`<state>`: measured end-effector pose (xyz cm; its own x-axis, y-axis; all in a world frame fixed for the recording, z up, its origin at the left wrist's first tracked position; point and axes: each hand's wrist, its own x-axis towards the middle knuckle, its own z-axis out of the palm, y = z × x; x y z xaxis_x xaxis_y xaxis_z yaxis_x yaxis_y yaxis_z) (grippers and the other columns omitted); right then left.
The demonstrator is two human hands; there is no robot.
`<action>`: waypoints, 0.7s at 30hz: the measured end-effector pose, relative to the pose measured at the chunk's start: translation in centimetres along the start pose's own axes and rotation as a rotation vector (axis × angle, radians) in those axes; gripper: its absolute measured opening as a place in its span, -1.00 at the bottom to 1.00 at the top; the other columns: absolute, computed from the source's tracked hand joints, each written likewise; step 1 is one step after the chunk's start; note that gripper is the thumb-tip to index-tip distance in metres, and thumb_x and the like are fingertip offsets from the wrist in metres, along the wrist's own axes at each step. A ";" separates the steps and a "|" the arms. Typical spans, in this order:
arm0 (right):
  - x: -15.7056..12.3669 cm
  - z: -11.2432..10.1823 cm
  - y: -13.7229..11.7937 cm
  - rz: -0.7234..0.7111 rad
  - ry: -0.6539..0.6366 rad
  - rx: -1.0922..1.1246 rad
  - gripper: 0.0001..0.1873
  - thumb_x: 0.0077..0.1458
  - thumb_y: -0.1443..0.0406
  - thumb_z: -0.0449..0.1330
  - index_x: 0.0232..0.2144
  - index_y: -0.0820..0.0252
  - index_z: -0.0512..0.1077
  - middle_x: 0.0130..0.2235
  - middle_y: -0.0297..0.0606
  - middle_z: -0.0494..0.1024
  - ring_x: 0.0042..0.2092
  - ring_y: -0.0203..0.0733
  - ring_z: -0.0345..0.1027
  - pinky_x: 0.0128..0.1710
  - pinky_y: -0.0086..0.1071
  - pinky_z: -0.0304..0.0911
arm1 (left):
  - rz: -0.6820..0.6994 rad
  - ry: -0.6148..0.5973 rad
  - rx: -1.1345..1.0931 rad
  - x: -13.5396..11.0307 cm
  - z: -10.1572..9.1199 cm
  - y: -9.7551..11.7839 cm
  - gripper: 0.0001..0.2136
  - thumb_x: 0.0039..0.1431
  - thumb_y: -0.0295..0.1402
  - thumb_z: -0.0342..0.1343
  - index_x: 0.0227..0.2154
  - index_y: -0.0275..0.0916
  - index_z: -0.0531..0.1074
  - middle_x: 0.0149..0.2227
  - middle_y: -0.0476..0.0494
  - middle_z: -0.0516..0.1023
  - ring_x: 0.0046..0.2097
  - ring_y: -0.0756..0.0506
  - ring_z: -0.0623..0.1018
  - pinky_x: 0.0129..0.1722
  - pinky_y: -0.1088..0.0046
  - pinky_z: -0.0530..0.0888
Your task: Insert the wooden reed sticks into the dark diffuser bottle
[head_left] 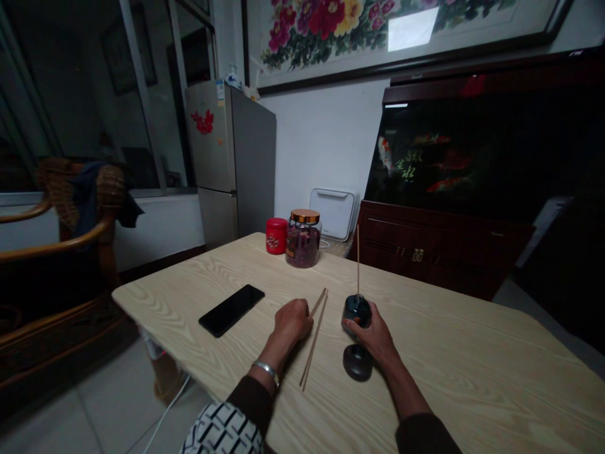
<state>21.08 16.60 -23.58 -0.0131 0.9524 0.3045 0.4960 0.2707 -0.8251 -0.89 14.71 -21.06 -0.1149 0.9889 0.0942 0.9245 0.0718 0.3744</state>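
My left hand [293, 320] rests on the wooden table [472, 366], fingers curled around the upper ends of two thin incense sticks [312, 343] that lie slanted on the tabletop. My right hand [373, 331] wraps around a small dark round incense holder [356, 307]. One thin stick [358, 258] stands upright in that holder. A dark round lid or base [358, 362] lies on the table just in front of my right wrist.
A black phone [231, 309] lies left of my left hand. A glass jar with a copper lid [303, 238] and a red tin [276, 235] stand at the far table edge. A wicker chair [57, 252] is left, a fish tank cabinet [439, 246] behind.
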 end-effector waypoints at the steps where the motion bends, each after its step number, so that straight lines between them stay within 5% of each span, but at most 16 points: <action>1: 0.0 0.0 0.2 -0.009 -0.006 0.001 -0.34 -0.15 0.07 0.30 0.02 0.09 0.27 -0.19 -0.26 0.54 -0.17 -0.04 0.44 -0.13 -0.20 0.28 | 0.005 0.005 0.005 0.0 0.1 0.0 -0.88 0.02 -0.36 0.10 -0.36 -0.20 0.46 -0.23 -0.19 0.57 -0.15 -0.18 0.53 -0.27 0.40 0.35; 10: -0.3 -0.7 0.8 -0.052 -0.173 0.243 -0.12 -0.16 0.25 0.32 0.20 0.09 0.07 -0.01 -0.21 0.48 -0.10 -0.11 0.43 0.01 -0.17 0.25 | 0.076 0.125 0.121 -1.1 0.9 0.2 -0.81 0.11 -0.47 -0.04 -0.25 -0.33 0.43 -0.21 -0.31 0.50 -0.15 -0.21 0.52 -0.21 0.34 0.38; 16: -0.1 -2.3 0.0 -0.016 -0.302 0.561 -0.34 -0.08 0.24 0.30 0.11 0.02 0.26 0.15 -0.19 0.38 0.17 -0.03 0.25 0.17 -0.09 0.12 | 0.082 0.122 0.138 -1.0 1.1 0.0 -0.78 0.14 -0.56 -0.10 -0.26 -0.35 0.44 -0.22 -0.32 0.47 -0.16 -0.18 0.52 -0.23 0.37 0.38; 21: -0.1 -2.4 -0.2 0.005 -0.294 0.573 -0.36 -0.10 0.18 0.35 0.07 0.04 0.32 0.09 -0.18 0.46 0.13 0.00 0.30 0.15 -0.06 0.15 | 0.051 0.116 0.136 -1.1 0.9 -0.1 -0.79 0.11 -0.55 -0.07 -0.24 -0.33 0.42 -0.19 -0.31 0.47 -0.13 -0.19 0.51 -0.23 0.37 0.37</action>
<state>23.08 16.15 -22.27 -0.2900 0.9304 0.2243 -0.0446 0.2210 -0.9742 -0.50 13.77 -21.96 -0.1009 0.9705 0.2189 0.9699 0.0469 0.2391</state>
